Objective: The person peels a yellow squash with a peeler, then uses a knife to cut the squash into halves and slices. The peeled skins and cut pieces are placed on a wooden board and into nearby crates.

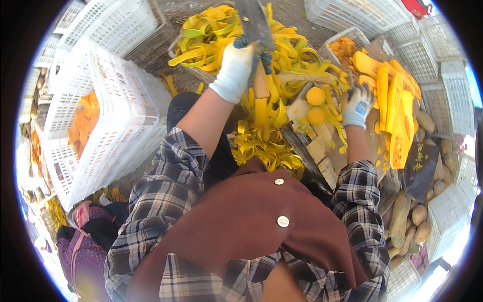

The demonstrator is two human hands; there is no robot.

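My left hand (239, 68), in a white and blue work glove, grips a large knife (256, 26) by its wooden handle (260, 85). Its broad metal blade points away from me above a heap of yellow-green peel strips (203, 41). My right hand (357, 104), gloved alike, rests low over the work surface beside peeled yellow squash pieces (394, 102). A thin grey edge shows by its fingers; whether the hand holds it is unclear. One squash piece shows its seedy inside. Two round orange squash ends (315, 105) lie between my hands on a worn wooden board (320, 147).
White plastic crates (124, 109) stand at the left, one with orange squash pieces (85, 120). A tub of orange pulp (342, 47) sits beyond my right hand. Whole squashes (419, 215) and more crates (445, 90) line the right. A person in purple clothing (85, 245) is at lower left.
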